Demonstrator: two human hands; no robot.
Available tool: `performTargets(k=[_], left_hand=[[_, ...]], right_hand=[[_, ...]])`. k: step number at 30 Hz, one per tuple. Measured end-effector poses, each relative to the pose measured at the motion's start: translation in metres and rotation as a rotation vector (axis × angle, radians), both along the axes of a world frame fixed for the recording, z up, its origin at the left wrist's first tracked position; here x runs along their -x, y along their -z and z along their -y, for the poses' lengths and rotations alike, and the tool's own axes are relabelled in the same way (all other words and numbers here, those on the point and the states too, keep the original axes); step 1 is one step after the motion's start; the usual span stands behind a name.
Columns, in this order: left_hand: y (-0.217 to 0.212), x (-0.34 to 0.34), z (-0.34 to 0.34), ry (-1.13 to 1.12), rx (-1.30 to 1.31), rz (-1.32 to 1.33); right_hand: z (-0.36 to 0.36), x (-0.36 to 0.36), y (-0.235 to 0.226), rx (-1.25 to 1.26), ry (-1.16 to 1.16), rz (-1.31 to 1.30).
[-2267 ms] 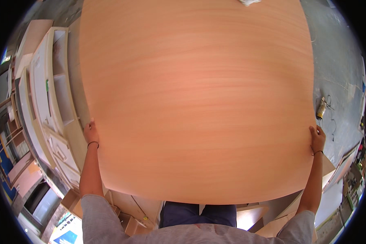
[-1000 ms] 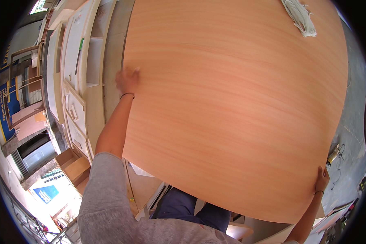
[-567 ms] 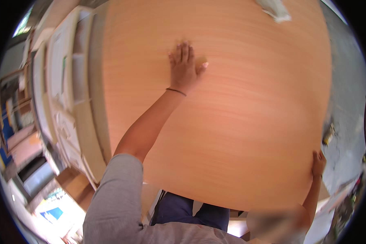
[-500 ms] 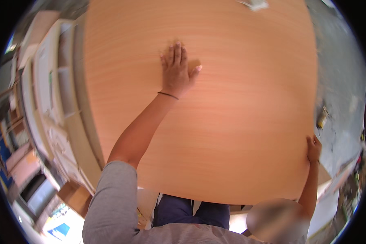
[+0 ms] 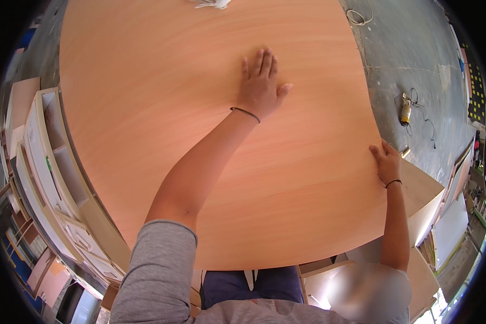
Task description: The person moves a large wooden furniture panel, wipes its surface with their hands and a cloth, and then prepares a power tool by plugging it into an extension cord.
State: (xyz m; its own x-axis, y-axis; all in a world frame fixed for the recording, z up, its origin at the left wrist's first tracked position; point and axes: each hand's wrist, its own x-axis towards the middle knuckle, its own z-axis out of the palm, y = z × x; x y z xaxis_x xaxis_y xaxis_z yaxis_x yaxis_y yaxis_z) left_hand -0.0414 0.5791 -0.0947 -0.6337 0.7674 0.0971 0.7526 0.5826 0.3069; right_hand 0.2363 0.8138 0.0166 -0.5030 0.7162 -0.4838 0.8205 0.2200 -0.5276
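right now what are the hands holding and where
A wood panel. The right hand grips its right edge; the left hand lies flat, fingers spread, on its top face, pressing rather than gripping.

A large orange-brown wood-grain panel (image 5: 210, 135) fills most of the head view. The left hand (image 5: 260, 86) lies flat on its face, fingers spread, a thin dark band at the wrist. The right hand (image 5: 384, 161) grips the panel's right edge. A white shelf cabinet (image 5: 51, 167) stands beyond the left edge; a small power tool (image 5: 405, 110) with its cord lies on the grey floor (image 5: 416, 48) to the right.
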Motion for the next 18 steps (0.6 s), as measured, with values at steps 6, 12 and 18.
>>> performTargets(k=[6, 12, 18], left_hand=[[0.003, -0.018, -0.082, 0.072, -0.045, 0.03], [-0.002, -0.035, -0.155, 0.091, -0.002, 0.044], [0.003, -0.03, -0.139, 0.152, -0.048, 0.074]], right_hand=[[0.005, 0.002, 0.002, 0.007, 0.03, -0.039], [0.016, 0.008, -0.004, -0.031, 0.047, 0.008], [0.016, -0.002, 0.009, 0.022, 0.125, -0.077]])
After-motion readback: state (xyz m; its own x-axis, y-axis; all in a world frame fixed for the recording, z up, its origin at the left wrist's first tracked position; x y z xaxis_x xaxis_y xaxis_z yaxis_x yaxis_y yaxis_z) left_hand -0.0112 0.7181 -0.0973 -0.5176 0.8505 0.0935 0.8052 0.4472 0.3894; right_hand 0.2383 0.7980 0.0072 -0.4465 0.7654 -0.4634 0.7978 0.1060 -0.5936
